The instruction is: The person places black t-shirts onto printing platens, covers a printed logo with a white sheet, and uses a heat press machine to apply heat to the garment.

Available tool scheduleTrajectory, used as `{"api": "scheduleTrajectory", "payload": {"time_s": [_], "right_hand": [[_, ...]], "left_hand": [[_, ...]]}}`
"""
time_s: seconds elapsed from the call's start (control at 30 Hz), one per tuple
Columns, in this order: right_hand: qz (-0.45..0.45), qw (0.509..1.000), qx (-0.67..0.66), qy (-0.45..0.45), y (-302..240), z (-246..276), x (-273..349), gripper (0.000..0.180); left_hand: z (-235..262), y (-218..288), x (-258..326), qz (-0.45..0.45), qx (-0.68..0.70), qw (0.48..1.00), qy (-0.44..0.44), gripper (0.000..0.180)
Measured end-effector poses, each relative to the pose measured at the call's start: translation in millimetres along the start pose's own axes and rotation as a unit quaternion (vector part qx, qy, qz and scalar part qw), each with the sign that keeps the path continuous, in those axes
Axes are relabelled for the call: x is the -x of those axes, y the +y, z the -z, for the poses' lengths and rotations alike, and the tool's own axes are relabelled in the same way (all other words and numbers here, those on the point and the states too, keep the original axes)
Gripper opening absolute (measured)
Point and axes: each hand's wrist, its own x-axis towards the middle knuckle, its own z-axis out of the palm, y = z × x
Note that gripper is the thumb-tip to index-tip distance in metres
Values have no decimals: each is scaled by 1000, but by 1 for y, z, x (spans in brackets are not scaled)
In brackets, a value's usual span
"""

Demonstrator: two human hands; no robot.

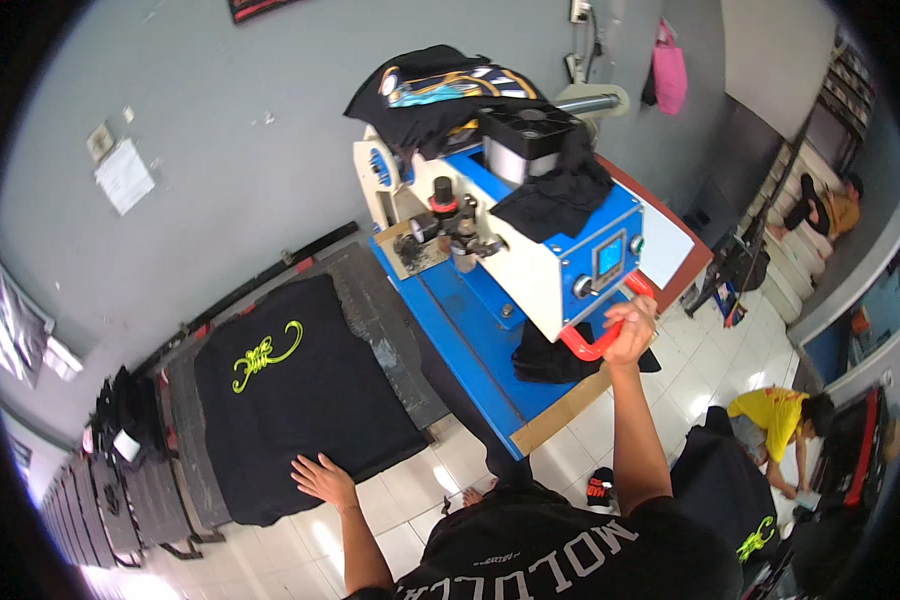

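My left hand [325,481] lies flat, fingers spread, on the near edge of a black T-shirt [305,410]. The shirt is spread over a dark flat board and bears a bright yellow-green printed design [268,357]. My right hand [633,330] is wrapped around the red handle [588,345] on the front of a blue and cream heat press [535,255]. A small lit screen and a black knob show on the press's front panel. Beneath its head, black cloth [547,360] sticks out over the blue base; the rest of that cloth is hidden.
Dark cloths [560,190] and a printed black garment [440,95] are draped over the press. More dark boards [95,505] line the left. A person in yellow [770,415] bends at the lower right; another person [835,212] sits on the stairs [785,265].
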Motion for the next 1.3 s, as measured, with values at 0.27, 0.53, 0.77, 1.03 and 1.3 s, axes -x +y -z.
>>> {"api": "scheduleTrajectory", "payload": {"time_s": [0.27, 0.53, 0.77, 1.03, 1.3], "right_hand": [[4, 1000, -14, 5, -2, 3, -3, 50], [-10, 1000, -2, -14, -7, 8, -8, 43], [10, 1000, -14, -7, -1, 3, -8, 45], [57, 998, -37, 12, 5, 0, -12, 45], [75, 997, -17, -16, 18, 1, -13, 53]], "left_hand": [[8, -7, 18, -45, -2, 998, -49, 55], [5, -6, 16, -43, -24, 996, -77, 56], [-6, -3, 20, -25, -31, 999, -13, 52], [-17, -5, 18, -7, -14, 999, 46, 49], [-28, -17, 7, -5, 0, 999, 37, 49]]}}
